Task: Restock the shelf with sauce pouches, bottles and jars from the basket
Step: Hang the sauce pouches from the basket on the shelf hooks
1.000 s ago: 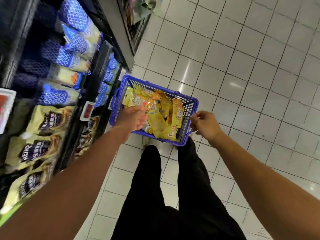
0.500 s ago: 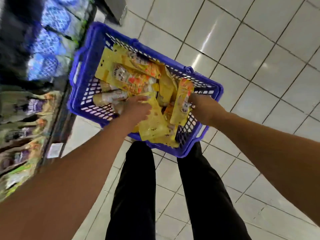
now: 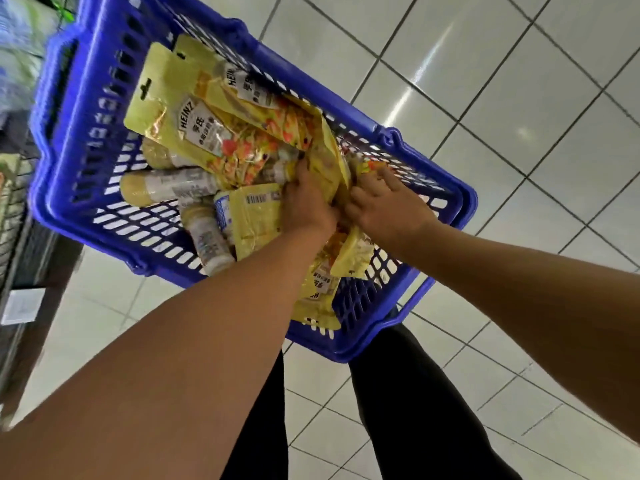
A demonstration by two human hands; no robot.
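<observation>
As left hand (image 3: 307,206) grips pouch (image 3: 329,169), right hand (image 3: 389,207) flat on pouches (image 3: 370,165)

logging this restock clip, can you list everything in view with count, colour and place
basket: one, blue, frame centre, beside the shelf
sauce pouches: several overlapping, yellow, piled in the basket
bottles: at least three, pale yellow with white labels, lying in the basket's left part
floor: one, white tiles, all around
shelf: one, dark, left edge, blurred
price tag: one, white, on the shelf's front
legs: two, black trousers, bottom centre
left hand: one, gripping pouches in the basket
right hand: one, fingers spread on pouches beside it
</observation>
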